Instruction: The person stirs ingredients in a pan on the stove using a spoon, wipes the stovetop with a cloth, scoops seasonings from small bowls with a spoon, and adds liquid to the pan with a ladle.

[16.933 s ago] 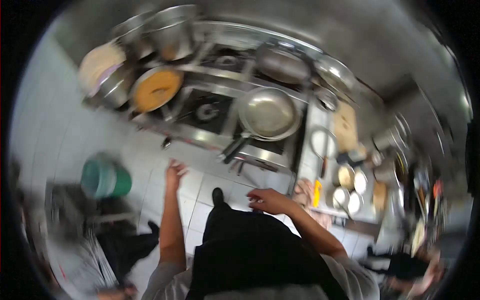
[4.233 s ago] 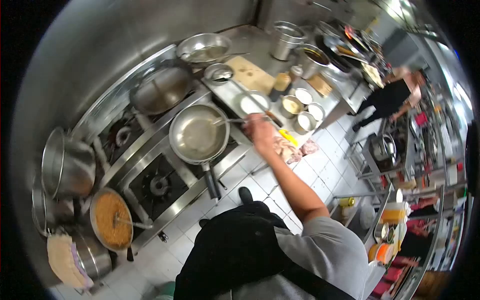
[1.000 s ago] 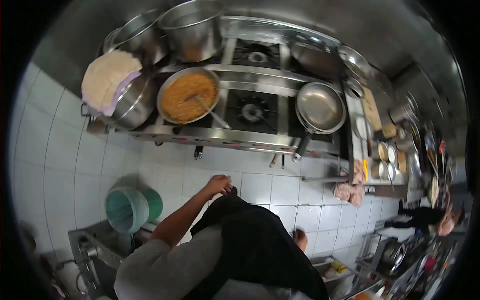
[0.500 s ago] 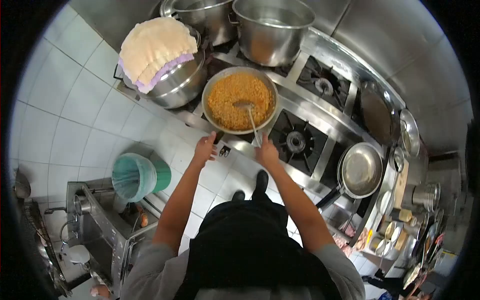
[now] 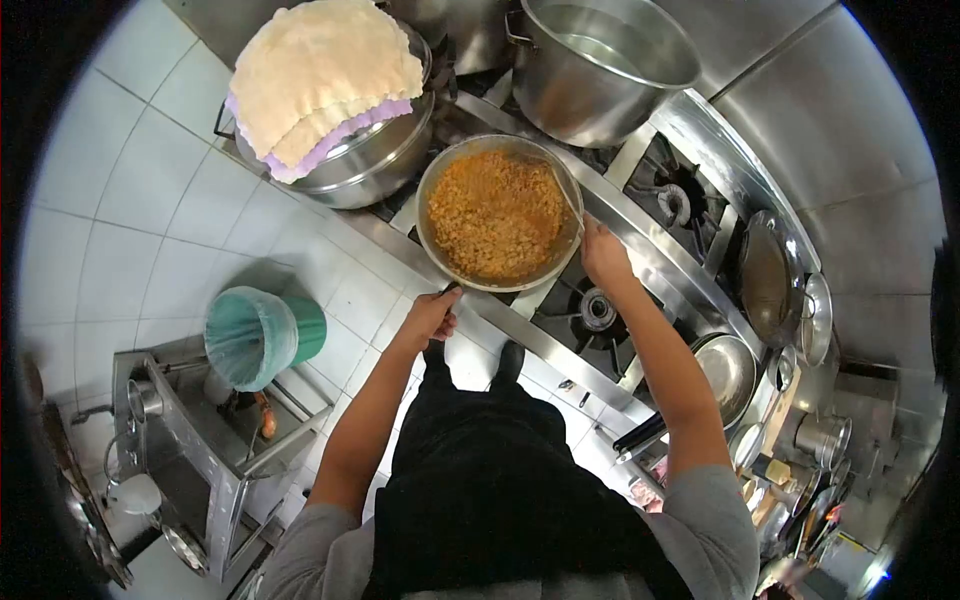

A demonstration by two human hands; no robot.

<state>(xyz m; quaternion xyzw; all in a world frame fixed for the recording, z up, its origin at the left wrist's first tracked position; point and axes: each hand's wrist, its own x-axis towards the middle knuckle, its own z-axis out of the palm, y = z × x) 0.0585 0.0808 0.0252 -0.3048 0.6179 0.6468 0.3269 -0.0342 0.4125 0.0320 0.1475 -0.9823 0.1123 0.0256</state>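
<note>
A round frying pan [image 5: 432,243] sits on the stove, holding an orange-brown, grainy stew-like food [image 5: 495,215]. My left hand [image 5: 428,320] is closed around the pan's dark handle at the near side. At the pan's right rim, my right hand [image 5: 606,258] grips the handle of a metal ladle [image 5: 571,197]. The ladle's shaft runs along the inside right edge of the pan; its head is hard to make out against the food.
Left of the pan stands a large steel pot [image 5: 375,172] topped with a beige and purple cloth [image 5: 325,75]. A tall pot [image 5: 580,95] of liquid is behind. A burner [image 5: 597,312], stacked pans [image 5: 728,375] and a green bin [image 5: 250,335] surround me.
My left hand has closed around the pan handle. My right hand has moved right and away from me, swinging the ladle from the middle of the food to the pan's right side.
</note>
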